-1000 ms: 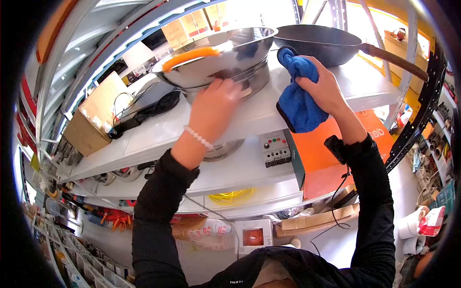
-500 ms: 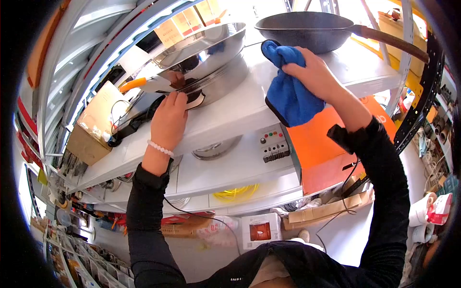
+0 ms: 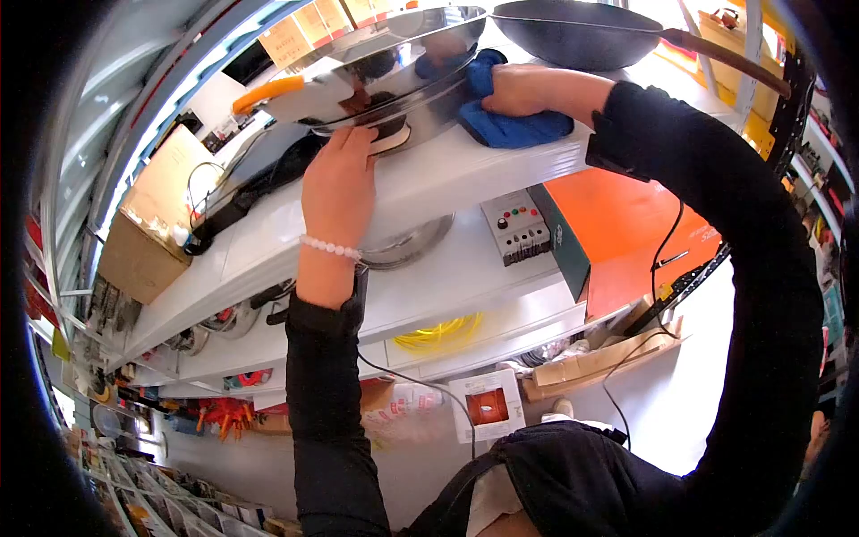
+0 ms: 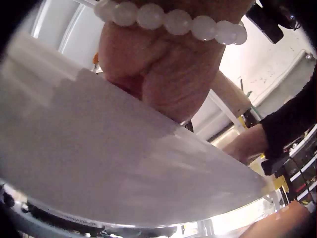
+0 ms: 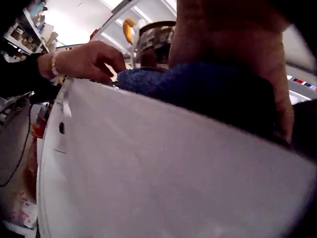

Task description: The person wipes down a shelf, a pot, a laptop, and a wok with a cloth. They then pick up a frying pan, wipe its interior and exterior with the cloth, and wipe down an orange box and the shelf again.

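Observation:
A shiny steel pan point(image 3: 394, 67) with an orange handle point(image 3: 268, 92) sits on a lower steel pot point(image 3: 440, 118) on the white shelf point(image 3: 447, 174). At the pot's front, my left hand point(image 3: 340, 188), wearing a beaded bracelet, grips a small side handle point(image 3: 392, 140). My right hand point(image 3: 532, 92) holds a blue cloth point(image 3: 514, 130) with a dark edge. The bunched cloth is against the pot's right side, and its loose part lies on the shelf. In the right wrist view, the cloth point(image 5: 148, 82) bulges out beneath the right hand.
A dark wok point(image 3: 577, 36) with a long brown handle stands behind the right hand. Toward the left are a black cable point(image 3: 259, 183) and a cardboard box point(image 3: 148, 233). The shelf below bears a control box point(image 3: 516, 228), an orange box point(image 3: 617, 233) and a round steel lid point(image 3: 412, 243).
My left hand has moved from the pot's front to its side handle, and the pan's orange handle has swung left. The cloth in my right hand has come down against the pot.

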